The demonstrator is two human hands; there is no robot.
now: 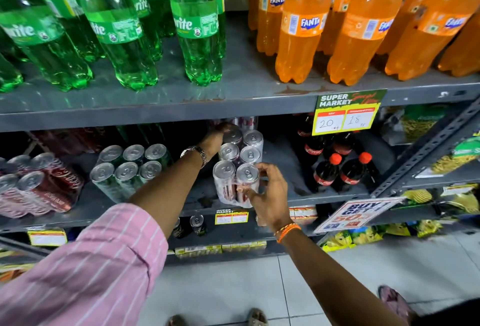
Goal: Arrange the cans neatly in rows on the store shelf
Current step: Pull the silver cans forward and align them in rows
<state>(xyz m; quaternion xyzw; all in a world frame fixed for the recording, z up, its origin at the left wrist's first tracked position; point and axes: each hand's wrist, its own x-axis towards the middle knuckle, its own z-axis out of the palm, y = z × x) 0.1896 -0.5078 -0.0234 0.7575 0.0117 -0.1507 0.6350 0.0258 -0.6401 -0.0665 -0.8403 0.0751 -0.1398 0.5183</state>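
A shrink-wrapped pack of silver cans point(235, 167) stands on the grey middle shelf point(291, 159), two cans wide and several deep. My left hand point(217, 136), with a watch on its wrist, reaches deep into the shelf and grips the pack's rear left cans. My right hand point(267, 195) curls around the front right can, fingers on the plastic wrap. Left of this pack sit a wrapped pack of green cans point(130, 167) and a pack of red cola cans point(39, 182).
Small cola bottles point(337, 169) stand to the right of the silver pack. Green soda bottles point(122, 27) and orange soda bottles point(363, 21) fill the shelf above. Two dark cans point(196, 224) stand on the shelf below. Price tags hang from the shelf edges; snack packets lie far right.
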